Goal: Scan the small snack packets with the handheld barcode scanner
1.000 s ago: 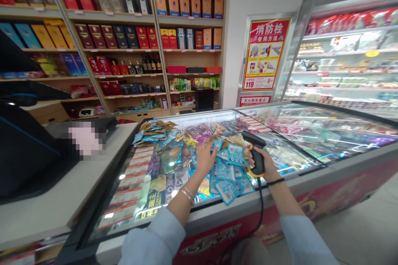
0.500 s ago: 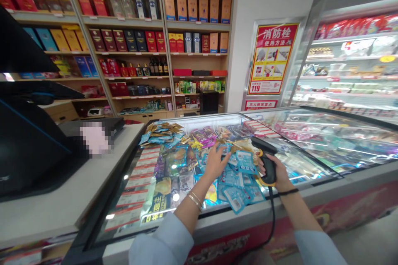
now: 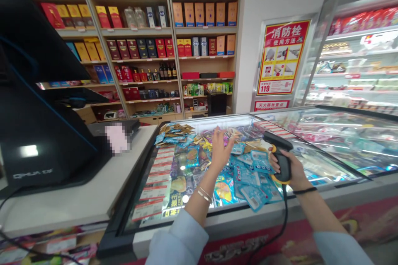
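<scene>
**Left hand lifts off the packets**

Raised since a second ago, the left hand (image 3: 221, 149) now hovers open, fingers spread, above the packets (image 3: 248, 174) it was pressing on; the camera has swung left, bringing more of the black terminal (image 3: 40, 132) into view. Blue packets lie heaped on the freezer lid (image 3: 326, 145), more blue and gold ones further back. Closed around the scanner (image 3: 280, 153), the right hand (image 3: 292, 169) holds it upright just right of the heap, its cable hanging over the freezer's front edge. To the left, the terminal stands on the desk (image 3: 93, 198)
</scene>
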### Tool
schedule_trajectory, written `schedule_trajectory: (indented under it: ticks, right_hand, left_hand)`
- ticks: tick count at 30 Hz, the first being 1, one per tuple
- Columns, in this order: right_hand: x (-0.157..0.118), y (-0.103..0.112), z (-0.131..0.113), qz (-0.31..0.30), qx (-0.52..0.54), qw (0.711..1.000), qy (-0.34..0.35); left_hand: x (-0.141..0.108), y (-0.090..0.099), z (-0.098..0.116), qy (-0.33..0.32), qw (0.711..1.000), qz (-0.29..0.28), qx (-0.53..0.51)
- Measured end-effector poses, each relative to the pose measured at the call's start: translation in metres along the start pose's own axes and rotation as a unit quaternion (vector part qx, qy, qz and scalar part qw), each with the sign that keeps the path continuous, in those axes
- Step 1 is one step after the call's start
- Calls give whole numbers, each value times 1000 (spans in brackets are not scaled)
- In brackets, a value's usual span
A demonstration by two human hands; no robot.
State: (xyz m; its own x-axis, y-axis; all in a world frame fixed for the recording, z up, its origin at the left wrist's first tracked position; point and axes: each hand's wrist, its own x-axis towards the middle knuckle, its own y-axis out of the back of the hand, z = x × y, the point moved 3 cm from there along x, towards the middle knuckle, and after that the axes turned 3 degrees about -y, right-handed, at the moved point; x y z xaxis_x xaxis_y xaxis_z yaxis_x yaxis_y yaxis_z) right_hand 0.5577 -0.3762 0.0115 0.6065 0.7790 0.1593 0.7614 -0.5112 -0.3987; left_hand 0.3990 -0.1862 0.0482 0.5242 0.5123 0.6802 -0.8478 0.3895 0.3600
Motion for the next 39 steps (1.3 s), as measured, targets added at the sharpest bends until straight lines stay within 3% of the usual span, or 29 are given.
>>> schedule_trajectory:
  ticks: [4, 8, 10, 13, 17, 21, 27, 34, 39]
  right_hand:
    - [1, -55, -19, -39, 9, 999, 8]
    - [8, -116, -19, -87, 26, 995, 33]
    - [14, -142, -6, -113, 41, 992, 28]
    - [25, -170, 27, -158, 57, 986, -10]
    - [37, -190, 71, -200, 47, 975, -81]
    - [42, -194, 93, -172, 42, 978, -112]
    - [38, -194, 101, -167, 8, 978, -127]
    - [37, -195, 104, -149, -7, 981, -126]
    - [37, -194, 103, -149, -3, 981, -121]
  left_hand:
    - [24, 86, -6, -12, 996, 91, 15]
    - [20, 174, -41, -15, 987, 137, 81]
    - [7, 205, -69, 10, 982, 151, 111]
    - [-15, 230, -112, 72, 976, 151, 142]
    - [-38, 228, -149, 107, 971, 120, 176]
    - [-42, 211, -163, 118, 968, 55, 216]
    - [-21, 209, -181, 145, 943, 74, 289]
    - [-5, 209, -216, 196, 936, 99, 277]
    - [0, 204, -216, 269, 922, 73, 268]
